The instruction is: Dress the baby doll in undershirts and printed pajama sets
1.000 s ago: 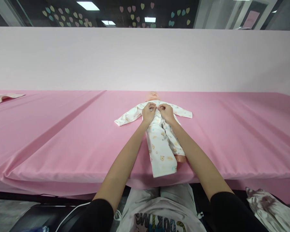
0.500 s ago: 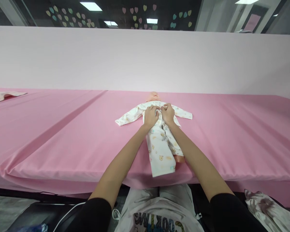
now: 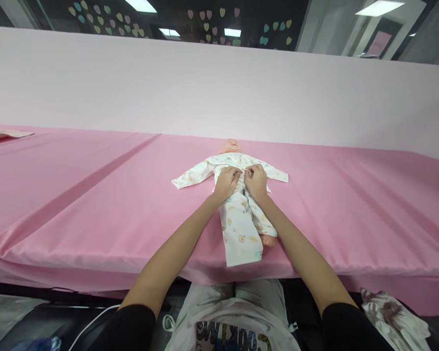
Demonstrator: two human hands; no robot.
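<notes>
Lower from the head of the doll (image 3: 232, 146) than 1 second ago, the left hand (image 3: 227, 182) and right hand (image 3: 256, 181) pinch the front of the baby outfit (image 3: 234, 210) on the doll, its cloth looking soft, light, best held by front edges.

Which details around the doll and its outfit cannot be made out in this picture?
Head view: which part of the outfit the left hand and right hand pinch; fingers cover it.
Head view: whether the other foot of the doll lies inside the outfit's flat leg; fabric hides it.
Head view: rest of the far-left cloth; picture's edge cuts it off.
</notes>
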